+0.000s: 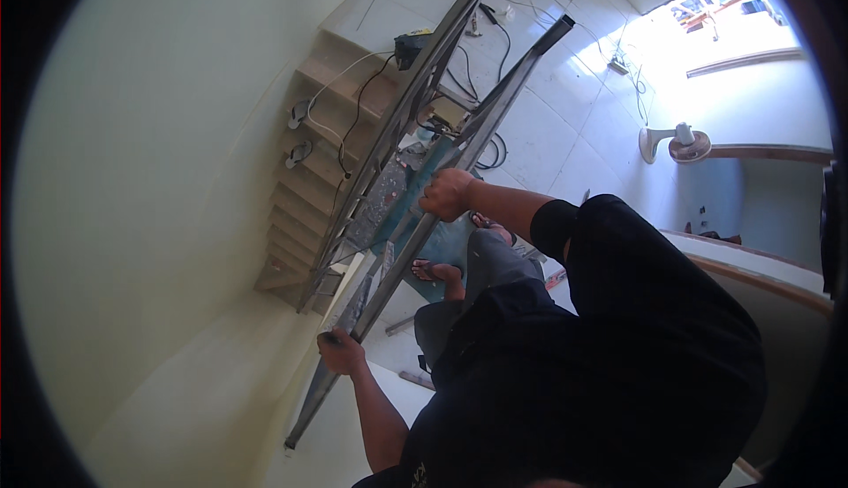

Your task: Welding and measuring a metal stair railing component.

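Observation:
A long grey metal bar (402, 269) slants from upper right to lower left in front of me, with both my hands closed around it. My right hand (449, 195) grips it around the middle, fingers wrapped over the top. Lower down, near its bottom end, my left hand (340, 353) holds it; dark marks or dark material show at the fingers. Farther left runs a second metal rail (455, 15), roughly alongside, with short crosspieces by it. Whether the two are joined is hard to make out.
Wooden steps (334, 77) climb along the left wall, with cables and a dark machine (412, 49) on them. A teal sheet (449, 245) lies by my sandalled feet. Cords trail over the tiled floor (565, 113). A fan (685, 145) stands at the right.

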Motion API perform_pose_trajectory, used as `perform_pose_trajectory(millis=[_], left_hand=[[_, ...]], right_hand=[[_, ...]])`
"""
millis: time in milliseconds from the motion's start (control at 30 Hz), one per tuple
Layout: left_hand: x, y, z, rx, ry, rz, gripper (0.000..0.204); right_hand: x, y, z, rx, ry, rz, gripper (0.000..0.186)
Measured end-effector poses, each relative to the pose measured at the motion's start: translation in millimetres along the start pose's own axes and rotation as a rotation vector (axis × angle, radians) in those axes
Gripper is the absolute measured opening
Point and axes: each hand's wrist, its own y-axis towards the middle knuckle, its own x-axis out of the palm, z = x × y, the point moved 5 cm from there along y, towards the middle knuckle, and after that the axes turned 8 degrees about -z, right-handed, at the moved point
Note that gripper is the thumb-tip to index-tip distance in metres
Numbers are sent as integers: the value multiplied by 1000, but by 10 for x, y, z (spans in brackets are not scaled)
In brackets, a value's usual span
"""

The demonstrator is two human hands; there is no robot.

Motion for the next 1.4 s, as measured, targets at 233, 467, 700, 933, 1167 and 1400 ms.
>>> perform_pose_trajectory(millis=[233,467,700,933,1167,1400], left_hand=[[-44,-50,-17,53,-25,58,45],[-37,-75,-82,204,-185,210,59],[34,-881,754,646,2,407,78],[489,-889,800,313,314,8,86],[361,-767,1135,522,154,199,85],[349,-923,1366,624,58,127,76]], right_hand=[[26,11,-23,-11,3,94,18],[74,-112,-100,-12,-67,332,34],[-101,-836,-770,207,153,461,76],[-47,-908,-847,269,195,531,79],[258,-692,-753,360,81,448,72],[-178,-827,-909,199,236,678,56]])
